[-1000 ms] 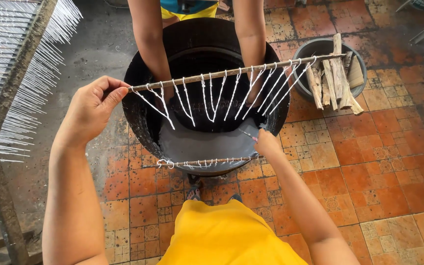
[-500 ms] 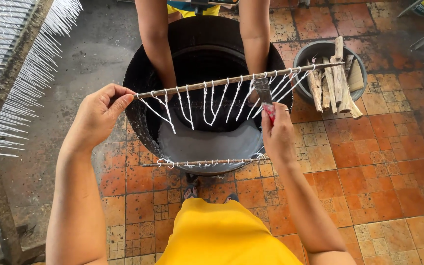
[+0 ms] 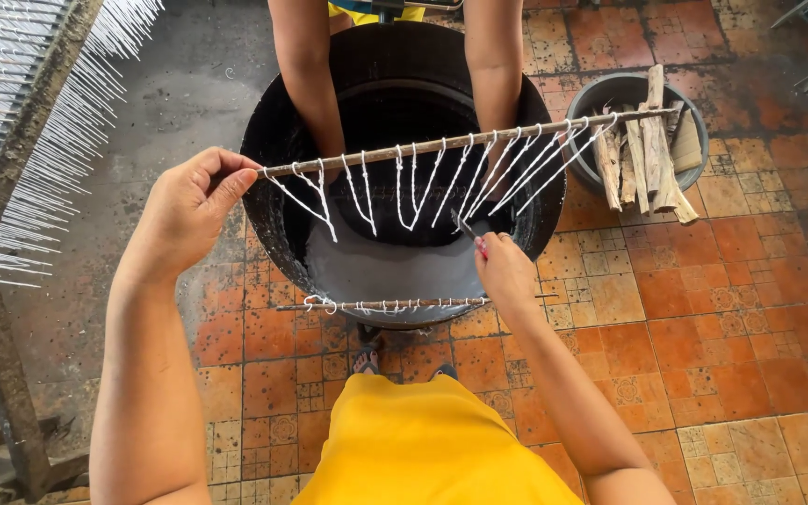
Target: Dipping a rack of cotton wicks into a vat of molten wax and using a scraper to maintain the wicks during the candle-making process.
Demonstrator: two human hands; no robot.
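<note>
My left hand pinches the left end of a thin wooden stick from which several white wax-coated strands hang. I hold it level over a big black pot of grey liquid. A small red-handled blade is gripped in my right hand, its tip at the lower ends of the strands. Another stick with short white knots lies across the pot's near rim. Across the pot, another person's two forearms reach down into it.
A grey bucket with several split firewood pieces stands right of the pot. At the left, a wooden rack carries rows of thin white hanging strands. The floor is orange tile, dark and stained on the left.
My right hand dropped from the stick's level, where it held the blade upright, to the lower tips of the strands. The stick stayed over the pot.
</note>
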